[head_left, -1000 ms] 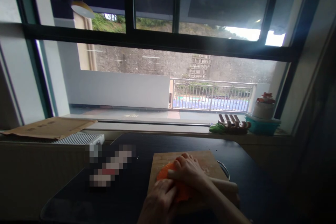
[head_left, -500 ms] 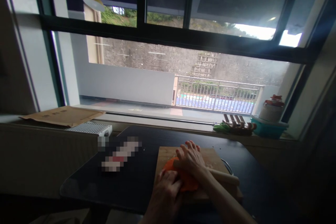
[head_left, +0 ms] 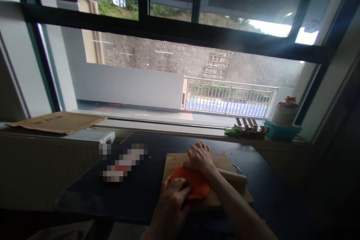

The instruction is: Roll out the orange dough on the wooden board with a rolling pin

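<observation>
A flat, rounded piece of orange dough [head_left: 198, 187] lies on a wooden board [head_left: 170, 159]. Across its far edge rests a pale wooden rolling pin [head_left: 233, 175], slanting down to the right. My right hand [head_left: 201, 157] presses its palm on the pin near the left end, fingers stretched forward and apart rather than wrapped round it. At the near left edge of the dough, my left hand [head_left: 174, 193] has its fingers curled and thumb drawn in, gripping that edge. The fingertips there are partly hidden.
The board lies on a dark table [head_left: 135, 202]. A pixelated strip [head_left: 123, 165] is to the left. Beyond are a radiator [head_left: 90, 135] with a brown envelope [head_left: 56, 122], and a windowsill holding a brown rack [head_left: 251, 129] and a teal box [head_left: 281, 130].
My right hand and the rolling pin have moved away from me over the board, uncovering more of the dough. My left hand stays at the dough's near edge. The view has shifted slightly.
</observation>
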Demonstrator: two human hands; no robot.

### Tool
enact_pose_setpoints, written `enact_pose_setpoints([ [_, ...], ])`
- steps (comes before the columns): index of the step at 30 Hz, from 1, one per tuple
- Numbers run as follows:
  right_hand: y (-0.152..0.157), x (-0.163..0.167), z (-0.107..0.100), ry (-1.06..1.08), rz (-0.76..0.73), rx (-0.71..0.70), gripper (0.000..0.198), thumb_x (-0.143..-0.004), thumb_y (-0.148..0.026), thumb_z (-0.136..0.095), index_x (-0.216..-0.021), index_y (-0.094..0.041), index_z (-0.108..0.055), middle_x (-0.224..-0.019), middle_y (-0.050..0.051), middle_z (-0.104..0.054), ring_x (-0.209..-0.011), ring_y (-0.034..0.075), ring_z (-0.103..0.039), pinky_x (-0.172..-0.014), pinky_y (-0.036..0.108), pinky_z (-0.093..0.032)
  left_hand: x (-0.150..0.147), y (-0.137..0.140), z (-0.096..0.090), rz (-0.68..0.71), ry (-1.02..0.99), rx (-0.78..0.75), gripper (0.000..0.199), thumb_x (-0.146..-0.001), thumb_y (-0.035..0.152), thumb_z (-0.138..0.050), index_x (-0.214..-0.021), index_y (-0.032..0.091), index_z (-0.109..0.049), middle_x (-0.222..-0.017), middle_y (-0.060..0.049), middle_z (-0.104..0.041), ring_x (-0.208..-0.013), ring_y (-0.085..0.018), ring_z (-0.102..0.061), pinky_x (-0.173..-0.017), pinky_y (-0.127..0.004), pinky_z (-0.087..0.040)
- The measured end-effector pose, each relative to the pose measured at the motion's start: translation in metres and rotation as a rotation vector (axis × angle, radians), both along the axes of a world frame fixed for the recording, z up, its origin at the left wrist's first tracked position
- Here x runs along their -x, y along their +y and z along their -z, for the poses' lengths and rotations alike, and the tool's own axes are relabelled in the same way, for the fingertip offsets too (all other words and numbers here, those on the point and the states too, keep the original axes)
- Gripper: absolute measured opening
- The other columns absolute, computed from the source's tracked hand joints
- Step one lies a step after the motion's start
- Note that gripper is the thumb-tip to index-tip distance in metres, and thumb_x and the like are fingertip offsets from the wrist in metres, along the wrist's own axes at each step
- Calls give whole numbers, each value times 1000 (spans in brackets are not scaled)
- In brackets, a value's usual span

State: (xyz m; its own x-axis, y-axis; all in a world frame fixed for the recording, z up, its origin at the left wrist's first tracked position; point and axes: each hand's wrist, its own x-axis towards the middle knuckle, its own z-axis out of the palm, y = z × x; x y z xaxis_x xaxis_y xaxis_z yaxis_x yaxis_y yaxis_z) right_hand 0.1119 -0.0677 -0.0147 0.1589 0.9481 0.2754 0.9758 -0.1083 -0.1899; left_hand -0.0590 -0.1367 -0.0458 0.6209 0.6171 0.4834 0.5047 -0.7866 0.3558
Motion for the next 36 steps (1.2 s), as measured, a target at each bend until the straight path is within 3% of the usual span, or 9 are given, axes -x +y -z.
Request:
enact_pose_setpoints([
  [4, 11, -3, -8, 18, 1, 39, 42, -98, -39, -34, -120, -16, -62, -136, 16, -51, -135, 29, -32, -108, 48, -23, 2, 6, 2, 31, 2, -41, 22, -82, 19, -59, -101, 25, -69, -108, -6, -68, -103, -25, -63, -106, -53, -38],
  [7, -12, 9, 4, 29, -76, 47, 42, -98, -42, -32, -121, -21, -61, -135, 11, -53, -136, 28, -32, -108, 47, -24, 1, 6, 4, 34, -17, -49, 24, -82, 21, -60, -103, 26, -69, -105, -5, -69, -103, -25, -63, -105, -51, -40],
  [10, -25, 16, 10, 24, -83, 26, 42, -98, -43, -31, -120, -23, -61, -139, 10, -51, -139, 28, -26, -111, 49, -16, -1, 2, 3, 14, -41, -27, 31, -83, 19, -58, -110, 29, -67, -109, -4, -68, -108, -25, -61, -107, -52, -37],
  [17, 14, -3, -7, 47, 26, 137, 41, -96, -35, -33, -121, -17, -60, -140, 16, -47, -138, 31, -29, -106, 55, -23, 1, 4, 1, 14, -15, -38, 24, -80, 19, -61, -102, 27, -70, -107, -5, -69, -103, -25, -64, -106, -54, -38],
  [20, -2, 6, 2, 48, -31, 128, 43, -97, -40, -32, -124, -20, -59, -140, 13, -48, -137, 30, -31, -107, 51, -25, 0, 6, 3, 23, -6, -37, 20, -82, 24, -60, -100, 27, -70, -106, -5, -69, -102, -26, -64, -104, -54, -40],
  [24, -21, 16, 10, 36, -65, 56, 48, -99, -42, -25, -128, -22, -57, -146, 11, -43, -142, 28, -21, -112, 49, -15, -2, 2, 4, 10, -60, -31, 24, -86, 25, -57, -108, 27, -68, -108, -6, -68, -107, -26, -61, -104, -53, -39],
  [30, 10, 3, -7, 49, 19, 167, 43, -96, -32, -29, -118, -17, -62, -137, 17, -51, -136, 33, -32, -104, 57, -27, 1, 2, 2, 17, -18, 5, 21, -85, 22, -58, -102, 25, -69, -109, -6, -68, -104, -26, -62, -107, -58, -36],
  [36, -26, 21, 11, 29, -65, 46, 45, -99, -40, -25, -124, -22, -59, -144, 10, -46, -142, 27, -22, -112, 49, -15, -2, -2, 0, 5, -28, 7, 26, -86, 23, -55, -109, 28, -68, -109, -5, -68, -108, -27, -61, -106, -57, -38],
])
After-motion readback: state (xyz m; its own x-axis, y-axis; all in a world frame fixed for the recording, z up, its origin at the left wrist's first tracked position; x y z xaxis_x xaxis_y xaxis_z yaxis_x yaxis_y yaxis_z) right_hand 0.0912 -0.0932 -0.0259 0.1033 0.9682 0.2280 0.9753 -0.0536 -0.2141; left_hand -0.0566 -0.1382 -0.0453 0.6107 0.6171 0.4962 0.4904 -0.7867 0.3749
